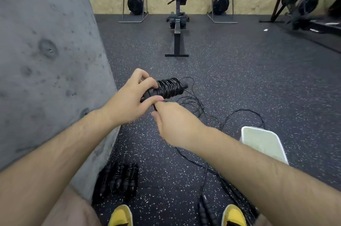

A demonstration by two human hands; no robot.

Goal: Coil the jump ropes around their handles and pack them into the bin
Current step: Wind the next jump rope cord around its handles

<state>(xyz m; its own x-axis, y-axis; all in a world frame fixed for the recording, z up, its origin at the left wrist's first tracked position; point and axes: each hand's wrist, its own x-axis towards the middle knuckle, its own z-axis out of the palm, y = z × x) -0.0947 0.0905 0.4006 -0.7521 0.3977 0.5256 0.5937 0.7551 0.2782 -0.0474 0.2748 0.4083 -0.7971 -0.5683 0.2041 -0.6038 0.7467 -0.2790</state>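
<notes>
**Long axis runs crosswise**

Head view: your left hand [129, 96] grips the handles [149, 94] at one end. Their long axis runs out to that hand's right, wound with rope [169, 87]. Your right hand [173, 124], touching the left thumb from below, pinches the loose rope. The bin [263, 142] sits right of it, nearer your body.

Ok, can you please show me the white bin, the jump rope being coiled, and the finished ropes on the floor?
white bin [262, 144]: head view, on its pale inner wall.
jump rope being coiled [168, 87]: head view, on the wound coils.
finished ropes [118, 179]: head view, middle of the pile.
</notes>
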